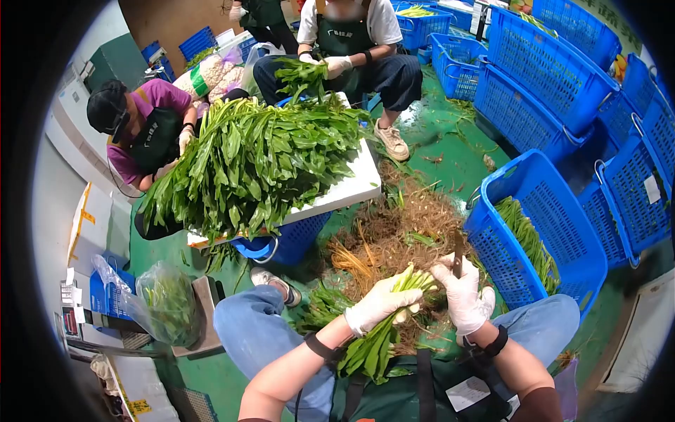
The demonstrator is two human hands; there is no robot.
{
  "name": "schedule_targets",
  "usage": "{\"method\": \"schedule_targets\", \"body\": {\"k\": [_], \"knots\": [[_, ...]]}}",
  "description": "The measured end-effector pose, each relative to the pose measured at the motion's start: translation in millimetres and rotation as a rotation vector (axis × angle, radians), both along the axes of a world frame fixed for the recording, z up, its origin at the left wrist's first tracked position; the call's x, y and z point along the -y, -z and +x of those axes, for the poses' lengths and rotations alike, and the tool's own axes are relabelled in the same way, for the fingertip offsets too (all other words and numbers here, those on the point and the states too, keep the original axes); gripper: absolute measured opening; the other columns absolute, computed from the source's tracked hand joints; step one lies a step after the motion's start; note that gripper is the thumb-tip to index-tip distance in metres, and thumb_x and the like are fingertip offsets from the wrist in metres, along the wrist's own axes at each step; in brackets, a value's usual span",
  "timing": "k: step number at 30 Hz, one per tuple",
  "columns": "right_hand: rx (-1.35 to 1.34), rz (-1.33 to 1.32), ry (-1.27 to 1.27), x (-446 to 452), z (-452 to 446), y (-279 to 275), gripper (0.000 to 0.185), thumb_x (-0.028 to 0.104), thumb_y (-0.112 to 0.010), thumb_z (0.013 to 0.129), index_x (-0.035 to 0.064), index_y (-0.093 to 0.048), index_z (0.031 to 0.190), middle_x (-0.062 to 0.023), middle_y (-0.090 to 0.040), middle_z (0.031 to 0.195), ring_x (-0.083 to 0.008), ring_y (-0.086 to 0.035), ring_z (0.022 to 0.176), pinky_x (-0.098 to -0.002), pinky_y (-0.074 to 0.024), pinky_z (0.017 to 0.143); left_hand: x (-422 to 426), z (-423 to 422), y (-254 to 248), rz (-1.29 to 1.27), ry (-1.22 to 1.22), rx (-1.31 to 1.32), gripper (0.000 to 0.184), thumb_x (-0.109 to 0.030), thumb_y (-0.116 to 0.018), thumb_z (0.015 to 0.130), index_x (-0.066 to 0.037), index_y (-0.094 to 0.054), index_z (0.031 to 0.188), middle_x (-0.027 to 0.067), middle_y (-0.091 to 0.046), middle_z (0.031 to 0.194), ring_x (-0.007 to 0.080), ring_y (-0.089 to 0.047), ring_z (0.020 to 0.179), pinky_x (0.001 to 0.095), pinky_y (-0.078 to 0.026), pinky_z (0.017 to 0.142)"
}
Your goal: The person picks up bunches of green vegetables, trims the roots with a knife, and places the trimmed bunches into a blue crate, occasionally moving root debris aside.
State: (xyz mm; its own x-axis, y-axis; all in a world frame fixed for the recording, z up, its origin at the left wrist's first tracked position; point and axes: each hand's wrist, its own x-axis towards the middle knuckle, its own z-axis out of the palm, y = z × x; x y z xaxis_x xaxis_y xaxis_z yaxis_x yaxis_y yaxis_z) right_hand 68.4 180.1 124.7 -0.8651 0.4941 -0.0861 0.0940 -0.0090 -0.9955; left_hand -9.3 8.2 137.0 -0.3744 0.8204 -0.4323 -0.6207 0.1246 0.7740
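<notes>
My left hand, in a white glove, is closed around a bunch of long leafy greens. The pale stem ends point up and right, towards my other hand, and the leaves hang down over my lap. My gloved right hand grips a knife with its dark blade standing upright, close beside the stem ends. Under both hands lies a heap of brown roots and trimmings on the floor. More loose greens rest by my left knee.
A white board on a blue basket carries a large pile of greens. Two people work beside it. At my right stands a blue basket with greens inside; stacked blue baskets rise behind it. A plastic bag of greens sits left.
</notes>
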Motion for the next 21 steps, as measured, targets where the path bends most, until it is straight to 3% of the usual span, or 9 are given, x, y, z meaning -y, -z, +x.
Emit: {"method": "schedule_targets", "body": {"k": [3,5,6,7,10,14,17,20,21], "knots": [[-0.006,0.098,-0.014,-5,-3,-26,0.025,0.012,-0.073,0.083,0.0023,-0.061,0.101,0.0045,-0.054,0.079,-0.0054,-0.05,0.073,-0.0208,-0.0419,0.069,-1,1,-4,-0.072,0.032,-0.201,0.035,-0.03,-0.056,0.097,-0.008,-0.054,0.124,-0.0017,-0.058,0.076,0.0034,-0.043,0.051,0.019,-0.037,0.047],[-0.017,0.029,-0.165,-16,-3,-39,0.034,0.025,-0.071,0.087,0.0029,-0.06,0.111,0.0075,-0.046,0.074,-0.0034,-0.043,0.068,-0.0201,-0.0359,0.062,3,2,1,-0.107,-0.06,-0.274,0.037,-0.031,-0.053,0.099,-0.009,-0.056,0.129,-0.0029,-0.057,0.072,0.0032,-0.042,0.05,0.0188,-0.035,0.047],[-0.079,-0.045,-0.217,-28,1,-28,0.04,0.033,-0.062,0.092,0.0039,-0.058,0.119,0.0092,-0.039,0.071,-0.0027,-0.038,0.065,-0.0205,-0.0303,0.058,5,1,1,-0.114,-0.062,-0.283,0.039,-0.031,-0.05,0.1,-0.009,-0.056,0.131,-0.0035,-0.056,0.07,0.0029,-0.042,0.05,0.0185,-0.035,0.047],[-0.043,-0.038,-0.252,-35,6,-25,0.042,0.036,-0.054,0.096,0.0035,-0.058,0.122,0.0094,-0.041,0.073,-0.003,-0.038,0.065,-0.0211,-0.0293,0.058,6,0,-1,-0.113,-0.066,-0.284,0.039,-0.031,-0.05,0.1,-0.009,-0.056,0.131,-0.0035,-0.056,0.07,0.0029,-0.042,0.05,0.0185,-0.035,0.047],[0.092,0.078,-0.389,-44,14,-1,0.042,0.032,-0.051,0.098,0.0014,-0.056,0.126,0.0086,-0.045,0.076,-0.0025,-0.038,0.067,-0.0212,-0.03,0.058,8,0,-4,-0.083,-0.07,-0.27,0.038,-0.032,-0.049,0.1,-0.008,-0.056,0.129,-0.0032,-0.056,0.07,0.0031,-0.042,0.05,0.0184,-0.034,0.046],[0.201,-0.117,-0.509,-38,19,0,0.046,0.028,-0.052,0.098,-0.0026,-0.051,0.133,0.0005,-0.06,0.1,-0.006,-0.051,0.09,-0.0233,-0.0411,0.078,9,0,2,-0.053,0.044,-0.263,0.034,-0.037,-0.047,0.101,-0.007,-0.059,0.112,-0.0031,-0.055,0.068,0.0032,-0.043,0.05,0.0187,-0.033,0.046],[0.205,-0.263,-0.513,-31,20,-8,0.048,0.023,-0.057,0.096,-0.0041,-0.048,0.134,-0.0059,-0.059,0.125,-0.0115,-0.052,0.112,-0.0275,-0.0403,0.098,7,1,0,-0.048,0.113,-0.299,0.035,-0.041,-0.046,0.101,-0.007,-0.058,0.1,-0.0034,-0.054,0.067,0.0032,-0.042,0.05,0.0189,-0.032,0.045],[0.197,-0.221,-0.503,-30,21,0,0.049,0.024,-0.058,0.096,-0.003,-0.048,0.135,-0.0049,-0.058,0.126,-0.0114,-0.052,0.111,-0.0278,-0.0401,0.098,7,0,3,-0.021,0.155,-0.288,0.037,-0.041,-0.045,0.101,-0.007,-0.059,0.103,-0.0034,-0.054,0.067,0.0031,-0.042,0.05,0.0188,-0.032,0.045],[0.164,-0.258,-0.53,-26,19,-12,0.05,0.025,-0.058,0.096,-0.0023,-0.048,0.136,-0.0042,-0.059,0.124,-0.0091,-0.053,0.105,-0.0252,-0.0417,0.092,8,0,2,-0.024,0.175,-0.293,0.037,-0.041,-0.045,0.101,-0.007,-0.059,0.104,-0.0036,-0.054,0.067,0.0029,-0.042,0.051,0.0187,-0.032,0.045]]}}
